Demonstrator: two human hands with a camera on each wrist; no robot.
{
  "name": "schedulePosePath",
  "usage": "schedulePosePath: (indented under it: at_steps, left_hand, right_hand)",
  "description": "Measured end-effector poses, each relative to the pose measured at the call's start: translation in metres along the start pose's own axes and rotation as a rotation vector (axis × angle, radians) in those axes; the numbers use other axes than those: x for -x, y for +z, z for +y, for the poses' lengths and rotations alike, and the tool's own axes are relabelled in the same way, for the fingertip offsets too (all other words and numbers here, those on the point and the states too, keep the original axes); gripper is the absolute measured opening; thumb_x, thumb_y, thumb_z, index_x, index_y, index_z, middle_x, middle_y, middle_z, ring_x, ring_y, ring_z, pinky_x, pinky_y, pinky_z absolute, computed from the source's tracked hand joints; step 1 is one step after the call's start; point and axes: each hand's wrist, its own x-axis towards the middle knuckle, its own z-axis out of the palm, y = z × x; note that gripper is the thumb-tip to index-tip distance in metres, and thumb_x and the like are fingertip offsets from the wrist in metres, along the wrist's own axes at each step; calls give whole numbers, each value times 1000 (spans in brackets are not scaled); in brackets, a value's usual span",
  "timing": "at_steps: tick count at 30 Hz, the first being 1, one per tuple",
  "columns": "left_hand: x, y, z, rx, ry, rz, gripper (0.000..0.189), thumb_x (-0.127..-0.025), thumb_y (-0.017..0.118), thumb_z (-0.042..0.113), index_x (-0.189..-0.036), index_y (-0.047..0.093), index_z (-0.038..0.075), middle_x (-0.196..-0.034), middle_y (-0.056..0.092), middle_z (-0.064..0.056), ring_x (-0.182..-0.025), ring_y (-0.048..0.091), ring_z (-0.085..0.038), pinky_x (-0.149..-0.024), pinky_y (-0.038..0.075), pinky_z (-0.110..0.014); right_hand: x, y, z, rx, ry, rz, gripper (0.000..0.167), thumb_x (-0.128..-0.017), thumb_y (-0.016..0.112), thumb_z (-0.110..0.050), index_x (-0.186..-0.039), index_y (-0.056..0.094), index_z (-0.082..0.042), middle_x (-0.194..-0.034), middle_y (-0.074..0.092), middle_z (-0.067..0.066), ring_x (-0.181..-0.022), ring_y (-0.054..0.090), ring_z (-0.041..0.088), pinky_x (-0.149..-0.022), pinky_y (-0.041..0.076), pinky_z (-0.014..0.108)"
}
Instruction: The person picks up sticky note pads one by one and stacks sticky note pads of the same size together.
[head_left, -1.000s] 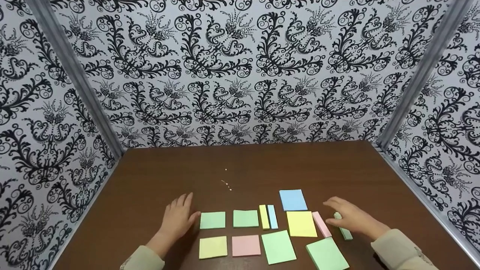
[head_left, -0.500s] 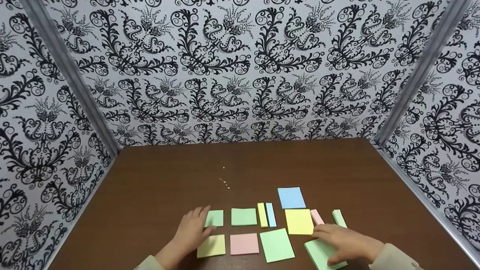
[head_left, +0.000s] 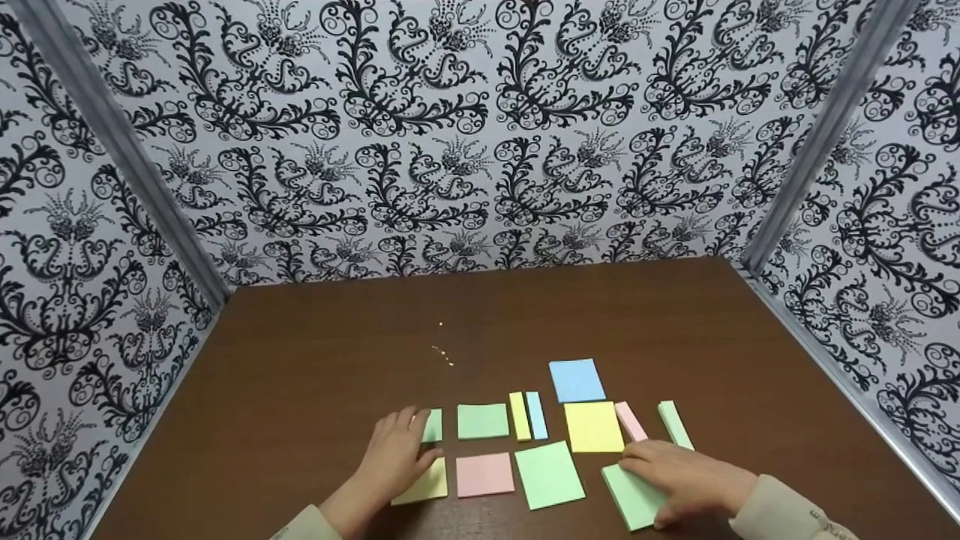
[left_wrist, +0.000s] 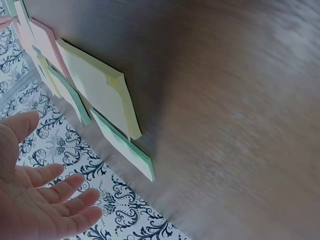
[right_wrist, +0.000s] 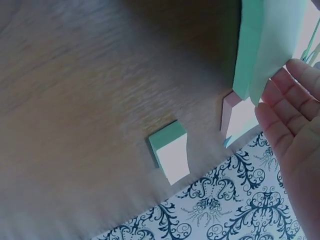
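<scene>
Pads of sticky notes lie spread over the brown table. My right hand holds the nearest right green pad, with thumb at its near edge and fingers at its far side. In the right wrist view, the fingertips meet the edge of that green pad. My left hand hovers with relaxed fingers, partly covering a small green pad and a pale yellow pad. Its fingers look apart from the pads in the left wrist view. A pink strip pad lies just beyond my right fingers.
In the middle lie a pink pad, another green pad, a larger green pad, and yellow and blue strips. A yellow square, blue square and mint strip are further right. Patterned walls enclose the table.
My right hand has moved from over the mint strip down onto the green pad. My left hand has moved right, over the small green and pale yellow pads. The view has tilted slightly.
</scene>
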Motion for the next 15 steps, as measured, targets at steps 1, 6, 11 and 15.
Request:
schedulePosePath:
  at_steps: [1,6,11,15]
  left_hand:
    - [1,0,0,-4,4,8,55,-80,68,32,-116,51,-5,-110,52,-19,-101,52,-36,-85,40,-51]
    - [5,2,-1,-40,19,40,54,-79,69,31,-116,51,-4,-111,51,-18,-100,52,-35,-85,40,-49]
    - [7,2,-3,-64,18,47,55,-79,68,31,-117,51,-4,-109,52,-18,-99,52,-34,-84,41,-49]
    - [6,-1,-3,-67,9,38,55,-79,68,32,-118,51,-4,-109,52,-18,-99,52,-34,-83,41,-48]
  right_hand:
    - [-1,0,-1,4,-5,2,69,-53,80,-28,-114,54,-7,-110,49,1,-98,50,18,-81,43,32]
    - [-6,3,-8,29,-33,23,68,-53,80,-32,-111,55,-5,-107,49,2,-94,50,17,-79,44,31]
    - [-11,4,-11,18,-49,41,65,-54,79,-32,-107,55,-5,-104,48,1,-88,47,12,-74,44,26]
    - [-17,1,-10,-48,-39,5,63,-57,78,-30,-109,53,-5,-104,46,0,-87,43,9,-71,42,21]
